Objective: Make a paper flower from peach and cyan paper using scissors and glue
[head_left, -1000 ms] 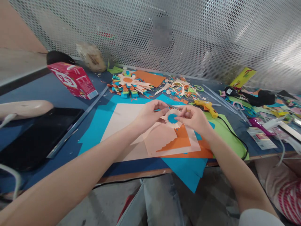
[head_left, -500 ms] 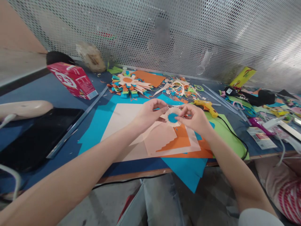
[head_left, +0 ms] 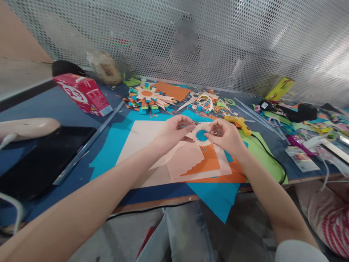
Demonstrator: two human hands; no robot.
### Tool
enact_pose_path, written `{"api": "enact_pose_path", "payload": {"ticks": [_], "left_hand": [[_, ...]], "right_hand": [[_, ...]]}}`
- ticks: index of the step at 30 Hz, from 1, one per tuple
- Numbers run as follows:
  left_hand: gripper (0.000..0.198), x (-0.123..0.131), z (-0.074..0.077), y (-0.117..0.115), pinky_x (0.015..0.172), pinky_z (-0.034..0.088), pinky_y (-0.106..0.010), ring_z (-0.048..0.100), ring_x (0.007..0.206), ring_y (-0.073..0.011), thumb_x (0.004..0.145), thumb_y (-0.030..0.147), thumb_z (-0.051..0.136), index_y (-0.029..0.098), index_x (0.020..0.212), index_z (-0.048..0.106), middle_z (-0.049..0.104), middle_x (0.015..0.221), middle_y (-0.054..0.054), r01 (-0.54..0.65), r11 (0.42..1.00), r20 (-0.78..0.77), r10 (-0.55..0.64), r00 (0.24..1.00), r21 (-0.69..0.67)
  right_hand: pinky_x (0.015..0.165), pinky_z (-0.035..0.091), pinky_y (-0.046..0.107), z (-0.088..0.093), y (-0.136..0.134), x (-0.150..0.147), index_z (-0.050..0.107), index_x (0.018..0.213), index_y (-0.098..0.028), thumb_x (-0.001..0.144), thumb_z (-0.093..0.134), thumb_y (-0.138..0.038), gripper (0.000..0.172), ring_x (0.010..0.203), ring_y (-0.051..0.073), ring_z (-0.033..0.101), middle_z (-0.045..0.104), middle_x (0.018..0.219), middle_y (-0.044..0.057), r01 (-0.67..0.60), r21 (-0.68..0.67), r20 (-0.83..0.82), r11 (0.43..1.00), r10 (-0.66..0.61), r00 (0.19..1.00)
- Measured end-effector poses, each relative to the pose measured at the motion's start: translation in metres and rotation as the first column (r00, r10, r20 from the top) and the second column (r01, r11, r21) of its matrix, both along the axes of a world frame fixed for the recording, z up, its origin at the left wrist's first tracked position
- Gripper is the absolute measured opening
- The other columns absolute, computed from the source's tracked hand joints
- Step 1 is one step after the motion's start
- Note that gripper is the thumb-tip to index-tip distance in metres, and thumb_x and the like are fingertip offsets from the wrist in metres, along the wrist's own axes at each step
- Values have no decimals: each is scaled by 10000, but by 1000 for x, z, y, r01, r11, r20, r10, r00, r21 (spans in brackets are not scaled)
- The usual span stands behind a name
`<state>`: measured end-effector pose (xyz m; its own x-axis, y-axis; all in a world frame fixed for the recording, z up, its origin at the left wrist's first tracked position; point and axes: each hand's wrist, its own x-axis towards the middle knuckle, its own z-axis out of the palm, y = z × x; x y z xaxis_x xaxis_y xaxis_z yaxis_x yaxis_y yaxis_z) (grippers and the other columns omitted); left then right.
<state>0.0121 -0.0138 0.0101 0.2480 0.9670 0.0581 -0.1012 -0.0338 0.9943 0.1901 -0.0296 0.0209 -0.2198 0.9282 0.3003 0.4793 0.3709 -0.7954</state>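
Note:
Between my hands is a pale peach paper ring [head_left: 203, 127] with jagged edges and a blue centre [head_left: 201, 135]. Whether that blue is a glued disc or the sheet behind, I cannot tell. My left hand [head_left: 177, 129] pinches the ring's left edge between thumb and fingers. On the opposite side, my right hand [head_left: 223, 134] pinches its right edge. Under them lie a large peach sheet [head_left: 144, 145], a smaller cut peach piece [head_left: 187, 160], orange paper [head_left: 209, 160] and blue sheets [head_left: 215, 198] hanging over the table edge.
A yellow glue gun [head_left: 240, 123] lies on green paper [head_left: 267, 156] at right. Paper flowers [head_left: 148, 96] and paper scraps [head_left: 207, 102] sit behind. Leftward are a black tablet [head_left: 46, 160] and a red box [head_left: 83, 94]. Perforated metal [head_left: 152, 43] closes the back.
The paper ring has turned slightly between my fingers, showing a rounder blue centre. Both hands keep their pinch and have barely moved.

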Motion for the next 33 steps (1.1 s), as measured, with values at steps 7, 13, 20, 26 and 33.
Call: {"api": "enact_pose_path", "payload": {"ticks": [7, 13, 20, 26, 33], "left_hand": [[177, 0, 1, -1, 537, 562, -234, 563, 690, -90, 686, 234, 648, 149, 754, 509, 579, 816, -5, 10, 1000, 27, -9, 1000, -27], [155, 2, 3, -3, 546, 557, -243, 546, 660, -84, 707, 229, 635, 143, 758, 517, 557, 757, 4, 17, 996, 56, -13, 998, -83], [255, 5, 6, -5, 551, 549, -260, 535, 665, -100, 678, 242, 671, 141, 866, 531, 553, 732, -5, 49, 992, 18, -47, 999, -116], [213, 2, 4, -4, 508, 506, -219, 538, 660, -105, 700, 211, 628, 155, 889, 548, 557, 698, -1, 53, 995, -49, -57, 997, -84], [234, 0, 2, -2, 520, 474, -198, 544, 677, -98, 689, 258, 628, 164, 895, 570, 578, 767, -5, 18, 999, -65, -20, 998, -31]], "right_hand": [[576, 445, 243, 0, 0, 0, 445, 696, -196, 661, 633, -255, 199, 605, 89, 521, 507, 694, -23, -14, -25, -36, 1000, 13, 999], [551, 412, 231, -4, 3, 0, 392, 752, -208, 636, 644, -211, 276, 595, 72, 495, 479, 754, -31, -8, -38, -108, 999, 4, 994], [586, 418, 234, -3, 5, -1, 375, 787, -211, 600, 680, -221, 358, 624, 72, 500, 500, 747, -36, -13, -58, -226, 998, -1, 974], [530, 422, 222, -1, 6, -2, 391, 799, -216, 577, 717, -318, 408, 589, 67, 501, 521, 733, -44, -46, -139, -323, 989, -2, 946], [482, 438, 213, -5, 10, 0, 406, 801, -219, 662, 633, -431, 340, 558, 68, 492, 515, 698, -52, -79, -234, -374, 969, -15, 927]]}}
